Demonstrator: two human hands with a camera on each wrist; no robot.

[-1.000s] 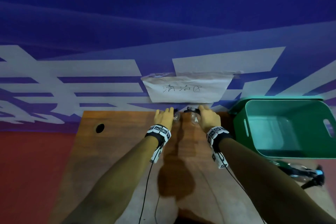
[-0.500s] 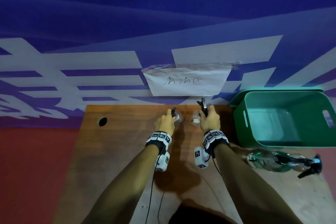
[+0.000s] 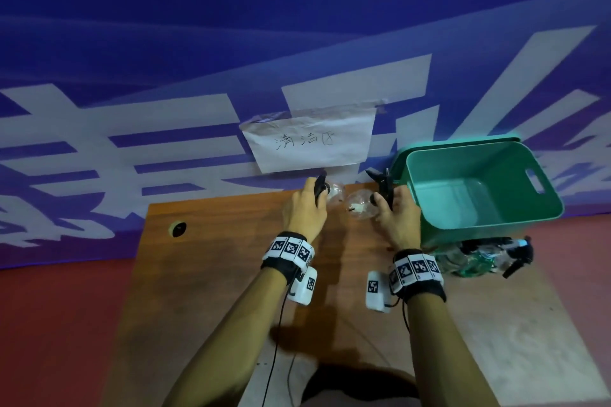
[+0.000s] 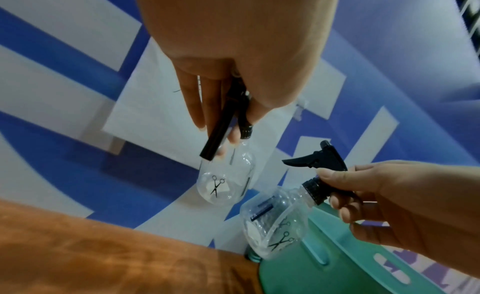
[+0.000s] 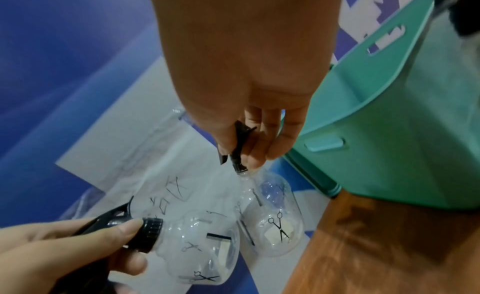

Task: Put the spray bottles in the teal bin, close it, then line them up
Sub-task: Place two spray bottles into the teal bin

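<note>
In the head view my left hand [image 3: 305, 208] grips the black trigger head of a clear spray bottle [image 3: 334, 192], held above the far edge of the wooden table [image 3: 215, 274]. My right hand [image 3: 395, 215] grips the black head of a second clear bottle [image 3: 359, 206], beside the teal bin [image 3: 529, 205]. In the left wrist view the left bottle [image 4: 223, 181] hangs down and the right bottle [image 4: 275, 226] tilts next to the bin's wall [image 4: 337, 273]. Both bottles [image 5: 275, 222] [image 5: 200, 247] carry scissors prints. The bin stands open with nothing visible inside.
More spray bottles [image 3: 476, 258] lie on the table in front of the bin. A teal lid edge [image 3: 401, 158] shows behind the bin. A paper sign [image 3: 310, 142] hangs on the blue banner wall. A cable hole [image 3: 178, 229] is at the table's far left.
Both hands took hold of the two bottles at the table's far edge, lifted them and drew them back a little. The right bottle now tilts close to the bin.
</note>
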